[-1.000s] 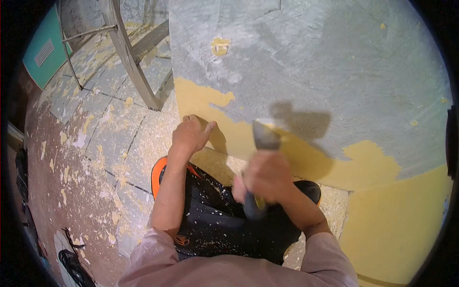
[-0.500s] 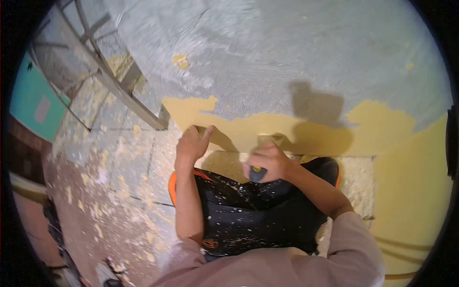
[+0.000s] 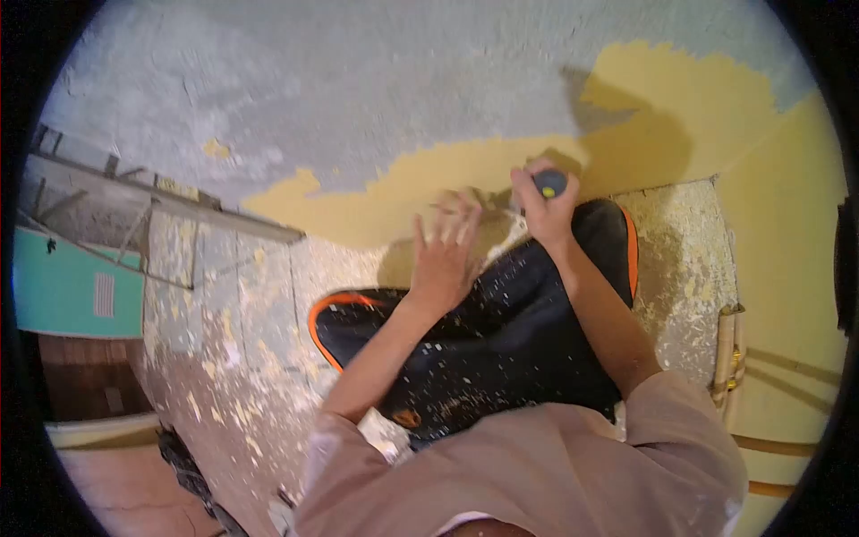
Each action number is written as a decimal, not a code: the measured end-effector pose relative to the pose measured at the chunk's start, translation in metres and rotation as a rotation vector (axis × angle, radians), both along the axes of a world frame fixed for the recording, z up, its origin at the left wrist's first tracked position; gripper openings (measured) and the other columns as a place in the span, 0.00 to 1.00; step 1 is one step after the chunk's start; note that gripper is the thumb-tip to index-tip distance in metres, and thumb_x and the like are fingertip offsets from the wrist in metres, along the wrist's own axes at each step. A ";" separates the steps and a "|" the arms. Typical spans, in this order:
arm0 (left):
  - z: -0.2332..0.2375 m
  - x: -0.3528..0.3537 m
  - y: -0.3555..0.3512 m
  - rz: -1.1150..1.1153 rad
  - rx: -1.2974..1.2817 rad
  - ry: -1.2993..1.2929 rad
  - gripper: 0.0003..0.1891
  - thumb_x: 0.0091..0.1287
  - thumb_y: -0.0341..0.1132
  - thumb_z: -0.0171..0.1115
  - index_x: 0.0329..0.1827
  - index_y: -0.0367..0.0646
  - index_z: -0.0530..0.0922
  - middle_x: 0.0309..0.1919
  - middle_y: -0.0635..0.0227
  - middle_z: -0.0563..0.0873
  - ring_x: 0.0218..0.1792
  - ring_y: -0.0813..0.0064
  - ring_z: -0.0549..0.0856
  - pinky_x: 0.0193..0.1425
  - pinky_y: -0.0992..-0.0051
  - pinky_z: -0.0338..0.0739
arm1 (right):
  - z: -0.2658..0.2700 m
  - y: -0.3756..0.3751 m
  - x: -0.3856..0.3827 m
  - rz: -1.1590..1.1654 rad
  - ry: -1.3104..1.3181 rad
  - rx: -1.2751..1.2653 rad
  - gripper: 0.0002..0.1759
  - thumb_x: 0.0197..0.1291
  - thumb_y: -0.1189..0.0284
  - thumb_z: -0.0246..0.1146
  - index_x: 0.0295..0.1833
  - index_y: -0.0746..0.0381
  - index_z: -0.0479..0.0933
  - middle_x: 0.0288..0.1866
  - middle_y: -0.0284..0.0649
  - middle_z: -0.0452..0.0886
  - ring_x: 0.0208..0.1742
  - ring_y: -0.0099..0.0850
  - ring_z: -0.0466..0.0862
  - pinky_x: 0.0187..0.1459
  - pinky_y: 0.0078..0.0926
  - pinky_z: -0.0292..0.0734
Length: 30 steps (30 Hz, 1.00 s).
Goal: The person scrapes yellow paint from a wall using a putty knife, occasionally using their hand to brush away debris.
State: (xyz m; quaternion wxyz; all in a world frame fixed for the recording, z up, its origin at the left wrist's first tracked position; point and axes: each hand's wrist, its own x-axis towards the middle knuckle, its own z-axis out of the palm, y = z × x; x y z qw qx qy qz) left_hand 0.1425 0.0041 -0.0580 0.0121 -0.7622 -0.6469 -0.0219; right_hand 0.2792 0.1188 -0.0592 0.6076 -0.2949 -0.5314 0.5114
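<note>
My right hand (image 3: 548,215) is wrapped round the dark handle of a scraper (image 3: 550,184), whose butt end shows a yellow-green spot. Its blade is mostly hidden and blurred to the left of my fingers, close to the strip of yellow paint (image 3: 420,174) low on the wall. Beside it my left hand (image 3: 443,255) is open, fingers spread, in front of the wall's lower edge. The fingertips are smeared by motion. Above the ragged paint edge the wall (image 3: 376,98) is bare grey.
Paint flakes litter the tiled floor (image 3: 259,304) and my black trousers (image 3: 510,331). A metal ladder (image 3: 206,210) lies against the wall at left, near a turquoise panel (image 3: 76,282). At right stand a yellow side wall (image 3: 787,268) and some pipes (image 3: 729,358).
The view has turned and shifted. My right hand has swung the scraper, its handle end now facing up and right. My left hand has moved right, closer to it, fingers spreading.
</note>
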 end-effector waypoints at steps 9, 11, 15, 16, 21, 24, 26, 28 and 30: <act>0.056 -0.094 -0.087 0.279 -0.478 -0.340 0.20 0.61 0.49 0.58 0.50 0.47 0.80 0.52 0.55 0.79 0.65 0.58 0.67 0.69 0.54 0.55 | 0.009 0.003 0.008 0.067 0.113 -0.085 0.12 0.53 0.81 0.62 0.21 0.64 0.68 0.19 0.27 0.69 0.23 0.15 0.67 0.24 0.17 0.61; 0.072 -0.126 -0.105 0.255 0.069 0.454 0.25 0.61 0.48 0.58 0.57 0.42 0.73 0.62 0.50 0.68 0.67 0.52 0.62 0.69 0.52 0.52 | 0.011 -0.003 0.005 0.124 0.110 -0.138 0.12 0.53 0.81 0.62 0.21 0.64 0.68 0.19 0.27 0.69 0.23 0.15 0.66 0.25 0.17 0.61; 0.041 -0.081 -0.148 -0.005 -0.091 0.000 0.29 0.61 0.54 0.54 0.58 0.42 0.73 0.65 0.55 0.67 0.68 0.57 0.63 0.71 0.49 0.44 | 0.011 -0.014 0.000 0.151 -0.079 0.032 0.12 0.54 0.80 0.63 0.21 0.64 0.69 0.18 0.28 0.68 0.23 0.16 0.66 0.25 0.17 0.61; 0.033 -0.078 -0.153 -0.056 -0.124 -0.048 0.29 0.61 0.55 0.53 0.57 0.43 0.74 0.64 0.56 0.69 0.68 0.58 0.63 0.71 0.49 0.43 | 0.013 -0.017 -0.001 0.148 -0.154 0.087 0.12 0.54 0.80 0.63 0.21 0.64 0.69 0.18 0.28 0.68 0.23 0.15 0.66 0.25 0.17 0.61; 0.036 -0.118 -0.128 0.655 0.074 0.086 0.25 0.67 0.52 0.46 0.57 0.43 0.74 0.60 0.57 0.73 0.67 0.56 0.64 0.69 0.46 0.45 | 0.011 -0.020 -0.008 0.193 -0.283 0.214 0.12 0.55 0.79 0.62 0.22 0.64 0.68 0.18 0.28 0.67 0.24 0.15 0.66 0.26 0.16 0.62; 0.023 -0.088 -0.107 0.700 -0.056 0.215 0.29 0.66 0.57 0.44 0.55 0.41 0.75 0.57 0.55 0.75 0.65 0.57 0.66 0.69 0.46 0.44 | 0.009 -0.021 -0.009 0.209 -0.306 0.229 0.12 0.55 0.79 0.62 0.22 0.64 0.68 0.18 0.28 0.67 0.24 0.15 0.66 0.26 0.16 0.63; 0.044 -0.023 -0.081 0.580 -0.394 0.112 0.32 0.65 0.60 0.42 0.53 0.39 0.76 0.54 0.52 0.78 0.63 0.59 0.70 0.70 0.46 0.43 | 0.009 -0.020 -0.009 0.184 -0.346 0.196 0.12 0.54 0.78 0.63 0.22 0.64 0.68 0.18 0.28 0.67 0.23 0.15 0.65 0.26 0.17 0.63; 0.025 0.025 -0.070 0.386 -0.606 -0.071 0.36 0.65 0.64 0.37 0.51 0.39 0.78 0.49 0.51 0.80 0.59 0.59 0.74 0.69 0.47 0.46 | 0.008 -0.019 -0.011 0.180 -0.358 0.188 0.12 0.54 0.78 0.63 0.22 0.64 0.68 0.18 0.28 0.66 0.23 0.15 0.65 0.26 0.17 0.63; -0.004 0.044 -0.076 0.284 -0.604 -0.258 0.39 0.65 0.66 0.33 0.50 0.38 0.79 0.45 0.50 0.82 0.56 0.59 0.76 0.68 0.47 0.50 | 0.003 -0.017 -0.013 0.167 -0.370 0.176 0.12 0.54 0.79 0.63 0.22 0.64 0.68 0.18 0.28 0.66 0.23 0.16 0.65 0.26 0.17 0.63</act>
